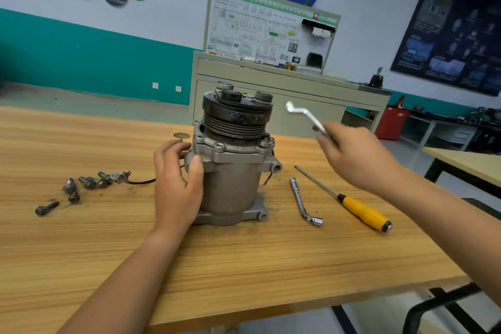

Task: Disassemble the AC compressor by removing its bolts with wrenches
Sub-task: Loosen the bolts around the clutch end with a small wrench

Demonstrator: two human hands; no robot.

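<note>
Your left hand (176, 182) grips the side of the upright compressor (233, 160) on the tabletop (244, 266), while your right hand (352, 154) holds a bent silver wrench (303, 115) in the air, above a socket wrench (303, 200) and a yellow-handled screwdriver (352, 203), and loose bolts (81, 187) lie at the left.

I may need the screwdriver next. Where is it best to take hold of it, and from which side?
Probably take the screwdriver by its thick yellow handle, coming from above on the near right. It lies flat on the table, handle nearest, thin shaft pointing away toward the compressor; the L-shaped wrench lies apart.
</note>
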